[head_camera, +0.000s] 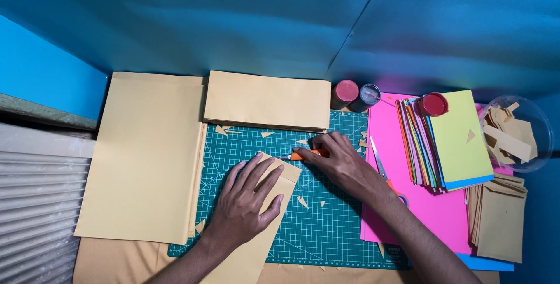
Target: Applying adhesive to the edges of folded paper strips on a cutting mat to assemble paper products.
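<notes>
Hands work over a green cutting mat [326, 225] on the table. Left hand [248, 199] lies flat, fingers spread wide, pressing down a tan paper strip [256, 249] that runs diagonally from the mat's middle toward the near edge. Right hand [338, 158] has its fingers curled tight around an orange knife [303, 155], its tip at the strip's top corner, just beside the left fingertips. Small tan scraps [302, 202] are scattered over the mat. Behind the mat lies a tan stack [267, 100]; to the left, a large tan sheet [146, 155]. Right of the mat, scissors [379, 164] rest on a pink sheet [431, 208], near a fan of coloured papers [458, 138]. 2 jars [354, 94] stand behind, and a clear bowl [539, 115] of offcuts sits far right.
</notes>
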